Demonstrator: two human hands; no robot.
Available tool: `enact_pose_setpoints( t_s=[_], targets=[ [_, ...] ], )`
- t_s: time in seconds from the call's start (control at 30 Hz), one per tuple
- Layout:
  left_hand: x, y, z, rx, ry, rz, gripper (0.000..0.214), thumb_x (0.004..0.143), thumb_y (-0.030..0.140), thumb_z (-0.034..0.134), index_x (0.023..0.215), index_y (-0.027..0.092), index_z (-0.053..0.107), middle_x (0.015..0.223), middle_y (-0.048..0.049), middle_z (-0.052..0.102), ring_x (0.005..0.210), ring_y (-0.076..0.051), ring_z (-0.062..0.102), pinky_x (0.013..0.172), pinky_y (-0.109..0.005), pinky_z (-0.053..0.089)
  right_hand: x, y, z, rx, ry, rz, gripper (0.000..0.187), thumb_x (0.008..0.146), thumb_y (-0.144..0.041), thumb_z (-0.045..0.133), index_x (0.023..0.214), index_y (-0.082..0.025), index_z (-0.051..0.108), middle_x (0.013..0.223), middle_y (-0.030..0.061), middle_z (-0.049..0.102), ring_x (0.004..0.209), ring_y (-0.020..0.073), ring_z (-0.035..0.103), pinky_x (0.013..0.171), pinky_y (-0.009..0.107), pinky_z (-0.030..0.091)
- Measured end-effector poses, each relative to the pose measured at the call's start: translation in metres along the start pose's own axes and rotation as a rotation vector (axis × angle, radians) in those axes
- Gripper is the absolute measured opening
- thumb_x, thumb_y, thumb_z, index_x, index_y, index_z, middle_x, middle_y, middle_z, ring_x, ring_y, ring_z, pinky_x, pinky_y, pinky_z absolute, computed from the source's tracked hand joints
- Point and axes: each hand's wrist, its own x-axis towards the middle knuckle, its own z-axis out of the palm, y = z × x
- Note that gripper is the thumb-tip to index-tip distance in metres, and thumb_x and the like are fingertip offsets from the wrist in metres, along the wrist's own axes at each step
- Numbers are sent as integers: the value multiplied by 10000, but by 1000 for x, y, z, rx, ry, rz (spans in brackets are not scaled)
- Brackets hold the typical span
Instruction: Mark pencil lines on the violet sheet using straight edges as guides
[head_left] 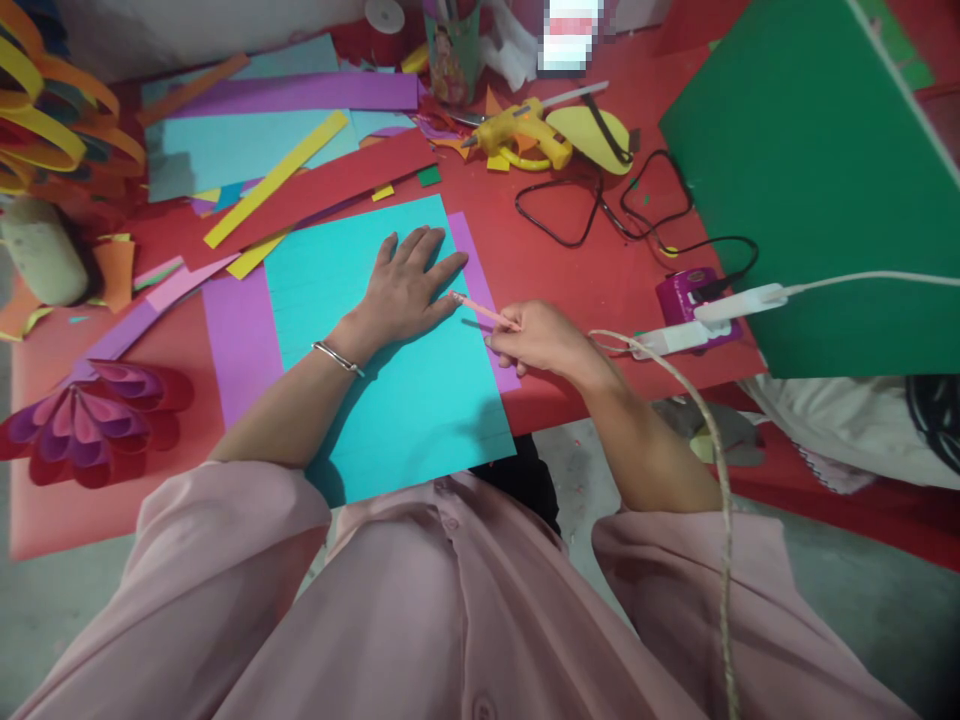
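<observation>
My left hand [409, 285] lies flat with fingers spread on a turquoise sheet of paper [420, 400]. Under that sheet is a larger purple sheet [240, 340], showing along the left and right sides. A thin pink pencil [489, 312] is pinched in my right hand [536, 338], over the right edge of the turquoise sheet. The end of the pencil away from my fingers points left, close to my left thumb. Whether that end touches the paper I cannot tell.
A yellow glue gun [525, 132] lies behind, its black cord running to a purple power block [697, 290] at right. Paper strips [330, 190] cover the back left. A paper flower [82, 420] sits front left; a green board [817, 200] stands right. A pale cable [716, 450] crosses beside my right arm.
</observation>
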Motion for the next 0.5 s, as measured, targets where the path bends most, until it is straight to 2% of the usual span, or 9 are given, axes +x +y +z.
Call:
enact_pose_setpoints(
  t_s=[0.5],
  targets=[
    [0,1,1,9,11,-4,710,1015,765,345,1590,370,478,1751,-64,325,1616,-362,269,1298,-611,129,0,1,0,-30,7,-22,172,910,-176,673,746,-198,626,642,-7,725,471,95,640,438,187,453]
  ],
)
